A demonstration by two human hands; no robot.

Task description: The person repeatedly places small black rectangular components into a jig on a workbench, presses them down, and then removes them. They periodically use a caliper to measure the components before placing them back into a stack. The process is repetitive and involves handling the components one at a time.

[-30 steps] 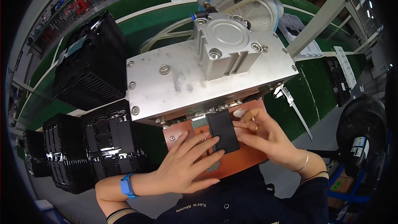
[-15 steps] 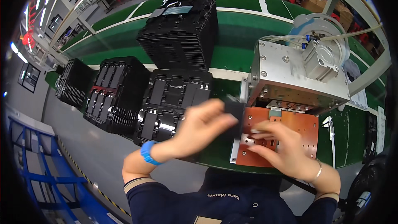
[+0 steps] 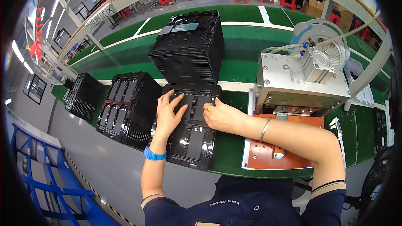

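Note:
A black moulded tray (image 3: pixel 178 155) lies in front of me at the near edge of the bench, with flat dark rectangular pieces in its pockets. My left hand (image 3: pixel 168 114) rests over its left side, fingers spread at one dark piece (image 3: pixel 188 108). At the tray's upper right my right hand (image 3: pixel 218 116) is closed, fingertips together beside another dark flat piece (image 3: pixel 203 101). What those fingertips grip, if anything, is hidden. A further dark piece (image 3: pixel 195 144) sits in the tray's near half. To the right, an orange fixture plate (image 3: pixel 299 155) lies partly under my right forearm.
A metal press (image 3: pixel 293 73) with a pneumatic cylinder stands above the orange plate. Behind the tray rises a tall stack of black trays (image 3: pixel 188 54). More tray stacks (image 3: pixel 125 104) stand to the left. Calipers (image 3: pixel 336 126) lie right of the plate.
Both hands have moved left from the orange plate to the tray. The dark flat piece held by my left hand at the plate's edge is no longer in that hand. My view has shifted slightly.

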